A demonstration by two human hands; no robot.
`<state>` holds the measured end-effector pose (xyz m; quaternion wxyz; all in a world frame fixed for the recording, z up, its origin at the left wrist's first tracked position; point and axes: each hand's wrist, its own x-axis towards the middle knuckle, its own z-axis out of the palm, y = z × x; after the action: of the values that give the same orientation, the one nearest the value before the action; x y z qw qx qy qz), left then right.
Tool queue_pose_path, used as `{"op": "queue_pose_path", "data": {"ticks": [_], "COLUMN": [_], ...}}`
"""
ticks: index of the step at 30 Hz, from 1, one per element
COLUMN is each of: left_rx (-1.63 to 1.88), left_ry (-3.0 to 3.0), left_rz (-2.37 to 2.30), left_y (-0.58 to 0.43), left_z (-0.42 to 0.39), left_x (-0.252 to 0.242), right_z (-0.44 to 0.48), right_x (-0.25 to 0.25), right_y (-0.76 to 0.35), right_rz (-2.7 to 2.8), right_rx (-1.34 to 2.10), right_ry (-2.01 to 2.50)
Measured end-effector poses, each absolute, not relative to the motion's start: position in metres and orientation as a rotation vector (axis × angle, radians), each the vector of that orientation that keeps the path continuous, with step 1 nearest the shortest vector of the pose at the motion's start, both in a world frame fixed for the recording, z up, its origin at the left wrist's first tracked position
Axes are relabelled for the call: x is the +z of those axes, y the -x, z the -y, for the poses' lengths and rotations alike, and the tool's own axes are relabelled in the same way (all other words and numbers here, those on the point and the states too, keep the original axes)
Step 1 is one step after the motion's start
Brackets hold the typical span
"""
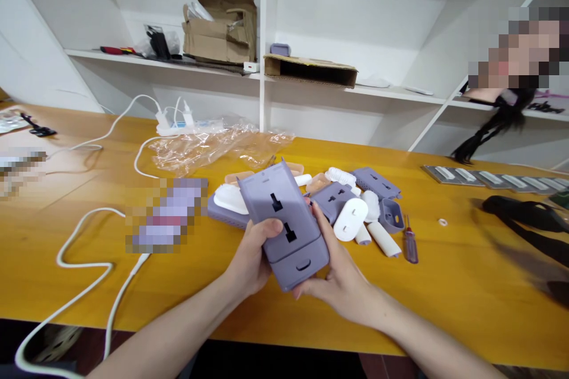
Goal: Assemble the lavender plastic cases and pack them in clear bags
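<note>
Both my hands hold a purple plastic housing (284, 213) tilted above the table. Two dark keyhole-shaped slots run along its face, and a separate end section with an oval opening sits at the lower end. My left hand (253, 254) grips the left edge, its thumb lying on the face near the lower slot. My right hand (340, 278) wraps the right edge and the lower end. Behind the housing lie purple shells (377, 182), a white oval plate (351, 219), white cylinders (384, 239) and a small purple cup-like part (391, 215).
A screwdriver (411, 243) lies right of the parts. Clear plastic film (213, 148) and a power strip (191, 125) are at the back. A white cable (84, 231) loops on the left, near a blurred phone-like object (171, 216). Black straps (524, 213) lie right; a person is at far right.
</note>
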<state>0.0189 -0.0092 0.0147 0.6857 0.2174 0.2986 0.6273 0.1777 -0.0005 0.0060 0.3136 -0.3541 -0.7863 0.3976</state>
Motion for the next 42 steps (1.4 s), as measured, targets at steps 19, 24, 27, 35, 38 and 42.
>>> {"op": "queue_pose_path", "data": {"ticks": [19, 24, 27, 35, 38, 42], "left_rx": [1.639, 1.534, 1.545, 1.564, 1.572, 1.543], "left_ry": [-0.487, -0.491, -0.480, -0.500, -0.521, -0.614], "left_rz": [-0.624, -0.754, -0.760, -0.706, -0.702, -0.676], "left_y": [-0.032, -0.035, -0.035, -0.031, -0.032, -0.035], "left_z": [0.009, 0.016, 0.018, 0.018, 0.019, 0.023], "left_x": [0.021, 0.014, 0.012, 0.009, 0.008, 0.004], "right_z": [0.002, 0.007, 0.009, 0.007, 0.007, 0.009], "right_x": [0.009, 0.020, 0.025, 0.030, 0.031, 0.029], "right_y": [-0.161, -0.159, -0.161, -0.172, -0.173, -0.171], "right_rz": [2.022, 2.053, 2.103, 2.226, 2.252, 2.227], "right_rx": [0.606, 0.490, 0.444, 0.429, 0.415, 0.353], "right_ry": [1.175, 1.210, 1.216, 1.241, 1.206, 1.187]}}
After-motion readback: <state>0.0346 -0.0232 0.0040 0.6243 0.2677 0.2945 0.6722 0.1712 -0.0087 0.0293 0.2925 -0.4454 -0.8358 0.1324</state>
